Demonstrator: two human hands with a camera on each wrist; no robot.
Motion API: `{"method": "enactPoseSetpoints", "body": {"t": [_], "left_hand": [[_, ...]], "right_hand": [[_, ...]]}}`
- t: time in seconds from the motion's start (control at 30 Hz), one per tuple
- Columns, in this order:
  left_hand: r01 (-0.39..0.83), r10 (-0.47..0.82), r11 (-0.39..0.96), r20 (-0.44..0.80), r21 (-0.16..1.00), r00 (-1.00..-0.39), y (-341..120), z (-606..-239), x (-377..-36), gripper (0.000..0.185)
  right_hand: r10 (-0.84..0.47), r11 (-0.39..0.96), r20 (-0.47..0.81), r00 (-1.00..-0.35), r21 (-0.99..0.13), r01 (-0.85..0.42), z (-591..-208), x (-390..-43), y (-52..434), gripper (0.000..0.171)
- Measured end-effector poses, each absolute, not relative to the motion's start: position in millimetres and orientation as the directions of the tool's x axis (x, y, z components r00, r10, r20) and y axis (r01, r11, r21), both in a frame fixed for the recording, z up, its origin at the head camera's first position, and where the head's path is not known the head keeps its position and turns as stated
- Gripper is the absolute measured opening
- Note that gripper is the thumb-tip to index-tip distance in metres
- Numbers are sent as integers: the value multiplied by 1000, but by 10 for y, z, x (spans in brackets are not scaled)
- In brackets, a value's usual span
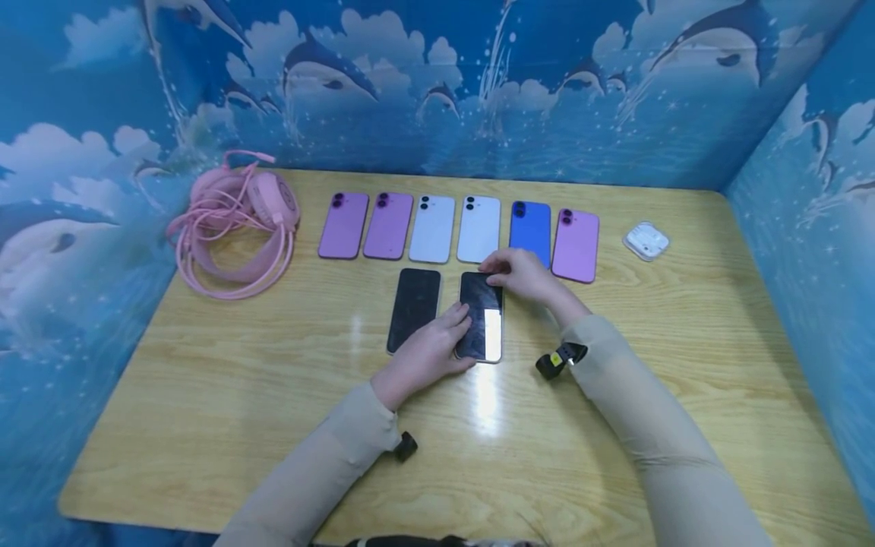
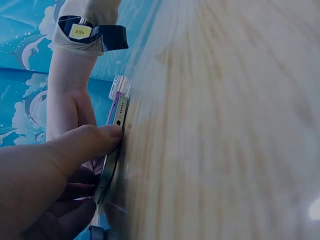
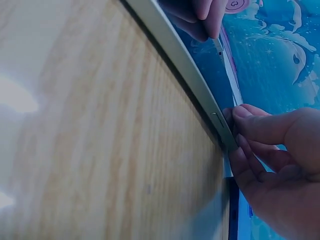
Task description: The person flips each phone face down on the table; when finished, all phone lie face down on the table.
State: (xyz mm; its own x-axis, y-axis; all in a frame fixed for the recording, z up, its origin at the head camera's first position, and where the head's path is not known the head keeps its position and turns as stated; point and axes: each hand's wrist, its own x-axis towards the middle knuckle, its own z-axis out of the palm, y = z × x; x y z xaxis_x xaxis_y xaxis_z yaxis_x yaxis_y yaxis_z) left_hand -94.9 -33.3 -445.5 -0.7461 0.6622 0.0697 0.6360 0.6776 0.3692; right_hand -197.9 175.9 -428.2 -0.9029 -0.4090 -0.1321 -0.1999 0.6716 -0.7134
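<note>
Both hands are working on one dark-screened phone (image 1: 481,316) that is lying face up on the wooden counter (image 1: 239,380), in the near row just below a line of six phones lying face down. The left hand (image 1: 427,351) is gripping the phone's near left corner, with the thumb pressing on its metal edge in the left wrist view (image 2: 116,131) and the other fingers curling over the glass. The right hand (image 1: 521,273) is pinching the phone's far right corner, its fingertips (image 3: 240,112) closing round the thin silver frame (image 3: 200,95). Just to the left, a second dark phone (image 1: 413,308) is lying flat and untouched, close beside the held one but not touching it. Behind them the back row is running from two purple phones (image 1: 365,225) through two white phones (image 1: 455,228) to a blue phone (image 1: 530,232) and a pink phone (image 1: 576,245); the right hand is sitting just in front of the blue one. A pink headset (image 1: 235,228) with a coiled cable is resting at the far left of the counter, and a white earbud case (image 1: 645,241) is sitting at the far right.
</note>
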Motion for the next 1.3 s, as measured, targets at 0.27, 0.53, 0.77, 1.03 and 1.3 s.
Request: {"method": "enactPoseSetpoints", "body": {"t": [0.27,0.53,0.77,1.03,1.3], "left_hand": [[602,644,702,22,381,-765,-334,-4421,-948,69],[596,652,701,-16,392,-758,-327,-4339,-981,67],[633,687,664,9,399,-726,-193,-4162,-1157,63],[575,641,676,16,461,-767,-108,-4066,-1357,57],[423,465,723,68,546,-883,-496,-4038,-1654,59]], "right_hand": [[-402,687,-151,-903,-701,-189,-4267,-1958,1751,22],[-448,684,-148,-882,-692,-232,-4172,-1919,1849,31],[-429,678,-109,-897,-695,-239,-4069,-1961,2079,35],[-390,698,-130,-912,-688,-201,-3968,-2029,2190,38],[-430,661,-94,-898,-710,-242,-3931,-2168,2007,41]]}}
